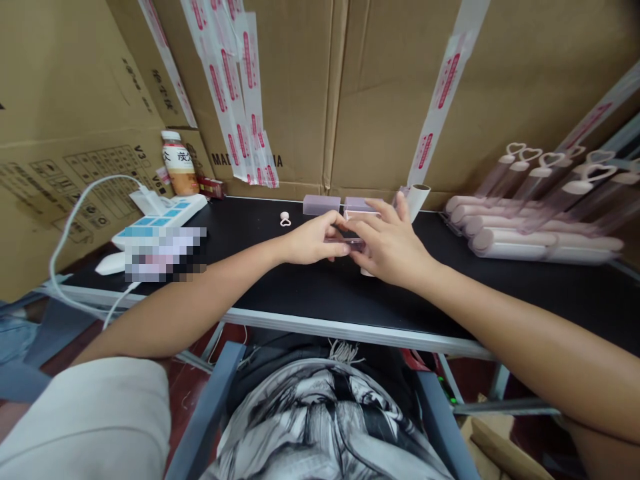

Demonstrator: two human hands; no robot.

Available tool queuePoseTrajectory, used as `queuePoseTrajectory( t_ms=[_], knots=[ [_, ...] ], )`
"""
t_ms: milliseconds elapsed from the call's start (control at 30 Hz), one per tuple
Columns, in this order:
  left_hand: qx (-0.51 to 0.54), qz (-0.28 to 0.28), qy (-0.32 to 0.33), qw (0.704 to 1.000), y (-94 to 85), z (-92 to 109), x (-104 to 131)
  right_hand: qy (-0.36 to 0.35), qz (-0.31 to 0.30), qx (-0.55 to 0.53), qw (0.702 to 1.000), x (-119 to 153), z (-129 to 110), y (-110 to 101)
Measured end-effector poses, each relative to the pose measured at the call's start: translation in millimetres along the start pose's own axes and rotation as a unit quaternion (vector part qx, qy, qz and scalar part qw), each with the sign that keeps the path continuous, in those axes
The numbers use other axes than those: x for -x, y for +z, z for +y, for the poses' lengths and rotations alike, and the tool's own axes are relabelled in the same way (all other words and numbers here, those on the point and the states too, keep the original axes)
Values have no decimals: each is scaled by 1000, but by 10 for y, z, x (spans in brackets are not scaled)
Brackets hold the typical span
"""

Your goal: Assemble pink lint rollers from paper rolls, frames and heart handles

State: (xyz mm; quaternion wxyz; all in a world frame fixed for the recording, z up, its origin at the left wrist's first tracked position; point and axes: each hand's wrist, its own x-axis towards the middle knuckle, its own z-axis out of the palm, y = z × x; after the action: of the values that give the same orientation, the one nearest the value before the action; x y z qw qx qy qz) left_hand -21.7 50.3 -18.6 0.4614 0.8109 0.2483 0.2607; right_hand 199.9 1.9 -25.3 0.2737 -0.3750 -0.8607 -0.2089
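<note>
My left hand (317, 239) pinches the left end of a small clear tube (350, 241) at the middle of the black table. On the tube's right end are the fingers of my right hand (387, 243), partly hiding it. A pale round end of something (367, 272) shows beneath my right hand. Behind the hands lie two translucent lilac blocks (321, 205) (364, 203), with a white tube (419, 200) leaning just right of them. A small pink heart-loop cap (285, 219) rests left of my left hand.
Pink cylinders (525, 245) and clear tubes with heart-loop caps (543, 170) are piled at the right. A power strip (159, 220), a drink bottle (179, 163) and a blurred-out item (165, 255) are at the left. Cardboard (295, 87) walls the back.
</note>
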Motion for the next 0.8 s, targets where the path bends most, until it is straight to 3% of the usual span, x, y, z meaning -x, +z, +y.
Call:
queuePoseTrajectory(
  t_ms=[200, 233, 300, 333, 400, 467, 533, 667, 800],
  knots=[
    [-16, 1, 19, 1000, -151, 93, 3, 6, -2, -35, 999, -23, 90, -27],
    [-27, 26, 19, 999, -227, 92, -2, 7, -1, -41, 999, -23, 108, -29],
    [-88, 129, 2, 988, -433, 53, -9, 9, -2, -56, 998, -22, 143, -23],
    [-159, 189, -13, 969, -554, 16, -9, 9, -4, -64, 998, -20, 160, -16],
    [-350, 275, -63, 893, -792, -80, 6, 10, -9, -82, 997, -17, 187, 0],
    [-464, 259, -146, 835, -961, -174, 30, 10, -15, -96, 995, -18, 204, 9],
    [-499, 221, -228, 806, -1017, -237, 47, 8, -23, -103, 994, -24, 209, 4],
    [-500, 175, -318, 786, -897, -278, 18, 17, -33, -115, 993, -43, 213, -33],
    [-502, 162, -302, 794, -841, -341, -27, 14, -37, -135, 990, -55, 244, -61]
  ],
)
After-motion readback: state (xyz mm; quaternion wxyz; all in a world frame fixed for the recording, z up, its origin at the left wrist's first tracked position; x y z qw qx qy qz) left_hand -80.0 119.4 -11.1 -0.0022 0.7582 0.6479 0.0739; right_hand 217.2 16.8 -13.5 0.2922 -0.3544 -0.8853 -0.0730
